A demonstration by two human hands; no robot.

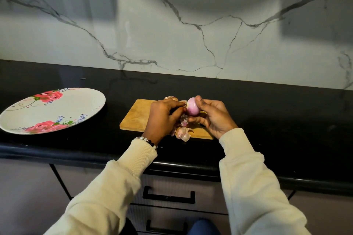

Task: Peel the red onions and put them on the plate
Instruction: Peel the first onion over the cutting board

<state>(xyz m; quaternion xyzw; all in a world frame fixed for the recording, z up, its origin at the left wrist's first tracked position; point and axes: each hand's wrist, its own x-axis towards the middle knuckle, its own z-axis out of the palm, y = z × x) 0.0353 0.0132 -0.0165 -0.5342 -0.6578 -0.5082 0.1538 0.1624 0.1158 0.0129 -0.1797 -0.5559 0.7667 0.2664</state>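
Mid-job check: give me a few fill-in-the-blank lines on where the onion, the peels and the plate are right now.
1. The right hand holds the peeled ____ above the cutting board.
2. The floral plate lies to the ____ of the board.
3. Loose peels lie at the board's ____ edge.
4. The left hand wears a beaded ____.

Missing words: onion; left; near; bracelet

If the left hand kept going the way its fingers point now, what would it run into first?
The left hand points right, toward the peeled red onion held in the right hand. Its fingertips already seem to be at the onion's left end, so the onion comes first, though exact contact is hard to judge.
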